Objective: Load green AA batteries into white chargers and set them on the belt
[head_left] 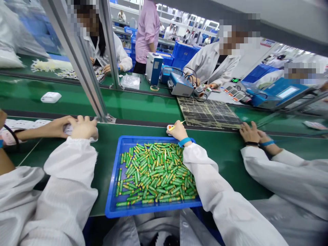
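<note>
At the left, my left hand [85, 128] is closed over a white plastic piece [94, 136], mostly hidden beneath the palm and fingers. Beyond the far right corner of a blue tray [112, 182], my right hand [180, 130] grips a slim yellow pen-like tool [172, 128] whose thin tip points to the right. Against those fingers lies a small white device with an orange mark [169, 127], partly covered. Many green and gold cylindrical batteries [156, 174] lie loose in the tray between my arms.
A co-worker's hand [60, 126] reaches in beside my left hand, near white pieces. Another person's hands [252, 133] rest at the right. Across the belt stand a metal post [84, 65], a dark scuffed board [210, 112] and blue instruments [180, 83]. A white case [51, 97] lies on the belt.
</note>
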{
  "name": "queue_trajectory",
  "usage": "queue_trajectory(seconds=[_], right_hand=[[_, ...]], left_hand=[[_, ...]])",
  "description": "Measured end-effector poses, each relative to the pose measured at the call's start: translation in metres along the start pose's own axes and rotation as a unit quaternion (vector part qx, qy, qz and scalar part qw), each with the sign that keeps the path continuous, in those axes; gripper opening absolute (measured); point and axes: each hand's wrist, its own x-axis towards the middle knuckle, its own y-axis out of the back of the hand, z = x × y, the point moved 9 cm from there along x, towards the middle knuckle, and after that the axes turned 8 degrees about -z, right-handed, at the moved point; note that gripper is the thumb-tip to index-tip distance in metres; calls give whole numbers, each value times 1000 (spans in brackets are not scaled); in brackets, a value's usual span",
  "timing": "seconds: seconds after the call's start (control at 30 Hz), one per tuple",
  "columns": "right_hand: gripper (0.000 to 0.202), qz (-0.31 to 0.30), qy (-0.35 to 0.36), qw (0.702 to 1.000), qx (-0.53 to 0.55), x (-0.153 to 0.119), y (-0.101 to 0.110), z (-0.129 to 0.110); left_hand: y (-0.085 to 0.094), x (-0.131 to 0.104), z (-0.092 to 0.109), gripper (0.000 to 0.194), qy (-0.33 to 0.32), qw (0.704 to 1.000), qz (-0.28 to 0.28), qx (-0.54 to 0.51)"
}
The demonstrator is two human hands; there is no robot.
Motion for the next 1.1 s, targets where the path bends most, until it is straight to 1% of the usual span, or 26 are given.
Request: queue_trajectory(seconds=[0.03, 0.07, 0.1, 0.13, 0.17, 0.2, 0.23, 0.27, 0.3, 0.33, 0.37, 0.4, 0.43, 0.47, 0.53, 0.6, 0.67, 0.73, 0.8, 0.87, 0.97, 1.03, 1.1], right_hand=[[49, 40, 31, 998, 41, -4, 9, -7], [51, 85, 64, 990, 89, -12, 19, -15], [53, 125, 101, 976, 144, -24, 30, -24], [56, 155, 140, 956, 206, -38, 40, -34], [58, 174, 180, 930, 271, -55, 48, -44], [60, 171, 220, 899, 336, -72, 52, -56], [60, 165, 257, 869, 389, -91, 55, -67], [60, 166, 293, 842, 422, -111, 59, -78], [61, 166, 327, 821, 437, -130, 61, -88], [62, 168, 360, 804, 443, -147, 62, -96], [64, 165, 388, 793, 440, -161, 61, -102], [67, 160, 411, 786, 433, -172, 59, -107], [69, 152, 430, 782, 425, -179, 56, -109], [71, 145, 444, 779, 418, -182, 53, -110], [73, 139, 457, 777, 411, -180, 49, -107], [72, 135, 457, 776, 414, -173, 46, -102], [65, 115, 453, 777, 422, -163, 42, -98], [58, 85, 455, 779, 423, -157, 36, -98], [54, 61, 464, 779, 416, -154, 33, -99], [53, 45, 478, 775, 412, -154, 32, -100], [45, 5, 486, 764, 423, -152, 33, -100], [35, -19, 466, 766, 442, -147, 33, -98], [23, -9, 433, 774, 462, -142, 38, -91]], left_hand=[[0, -2, 16, 32, 5, 1000, -9, 13], [0, -4, 37, 36, -6, 1000, -18, 15], [-1, -8, 63, 46, -27, 999, -23, 4], [-2, -13, 92, 57, -57, 998, -28, -17], [-3, -20, 121, 67, -96, 990, -33, -95], [-7, -27, 147, 81, -127, 972, -50, -193], [-14, -35, 173, 96, -157, 939, -88, -294], [-21, -44, 197, 106, -192, 889, -135, -393], [-28, -53, 218, 112, -222, 830, -181, -478], [-33, -62, 233, 116, -246, 770, -216, -548], [-36, -69, 244, 118, -263, 719, -237, -598], [-38, -72, 249, 118, -270, 685, -243, -631], [-40, -74, 250, 118, -272, 668, -237, -651], [-42, -73, 248, 118, -269, 662, -226, -662], [-44, -69, 244, 114, -261, 661, -203, -673], [-45, -65, 240, 109, -261, 645, -185, -694], [-46, -63, 239, 102, -267, 620, -186, -714], [-49, -63, 239, 98, -267, 602, -202, -725], [-52, -63, 239, 96, -260, 597, -219, -727], [-52, -63, 238, 96, -255, 598, -219, -728], [-53, -62, 235, 95, -240, 611, -216, -723], [-54, -62, 234, 94, -227, 619, -223, -719], [-56, -62, 234, 91, -217, 615, -237, -721]])
